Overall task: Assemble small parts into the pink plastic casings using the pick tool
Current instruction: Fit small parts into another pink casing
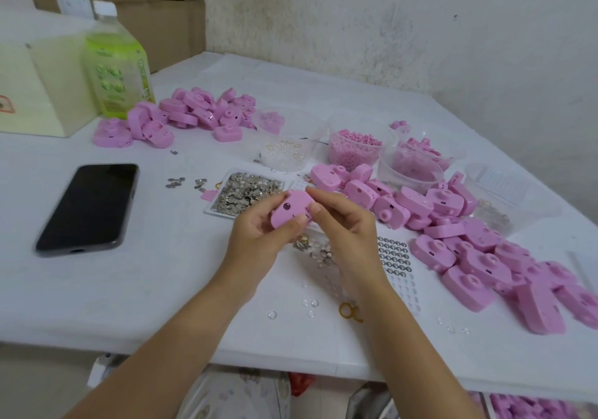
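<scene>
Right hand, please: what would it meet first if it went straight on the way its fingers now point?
The pink plastic camera-shaped casing in the left hand; the right hand's fingers already seem to touch it.

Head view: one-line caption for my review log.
Left hand and right hand grip one pink casing over the white table, near a tray of metal bits and heaped casings.

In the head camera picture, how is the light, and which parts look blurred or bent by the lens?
Head view: the light is soft and even, and shadows on the table are faint; the held pink casing is fairly sharp; the green bottle at far left looks soft; the table's near edge bows, a wide-lens effect.
</scene>
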